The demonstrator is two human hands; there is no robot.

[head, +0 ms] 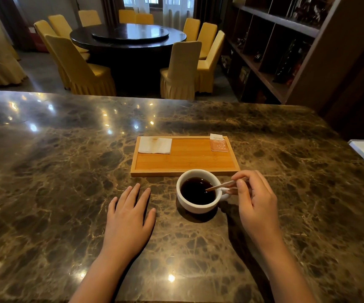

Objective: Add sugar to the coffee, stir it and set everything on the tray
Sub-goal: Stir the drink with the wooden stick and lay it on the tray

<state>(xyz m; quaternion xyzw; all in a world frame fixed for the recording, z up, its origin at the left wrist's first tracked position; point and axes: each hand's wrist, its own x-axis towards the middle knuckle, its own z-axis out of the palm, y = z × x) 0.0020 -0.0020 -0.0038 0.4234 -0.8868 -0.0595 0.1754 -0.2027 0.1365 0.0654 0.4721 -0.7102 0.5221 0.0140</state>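
Coffee cup [199,191] before tray [185,171]; right fingers [241,189] pinch stirrer [220,186]; left fingers [133,193] spread flat.

The worktop [67,171] is dark brown marble with a pattern of pale golden veins and small white spots of reflected light. The tray [183,160] is warm orange-brown wood with a lighter rim. On it, the napkin [155,145] is white, and the sugar packet [218,143] is pale orange with small white dots and a white top. The cup [196,206] is white, and the coffee [195,191] inside is almost black. The stir stick [220,186] is light brown. The chairs [181,68] behind have yellow covers, around a dark round table [128,38].
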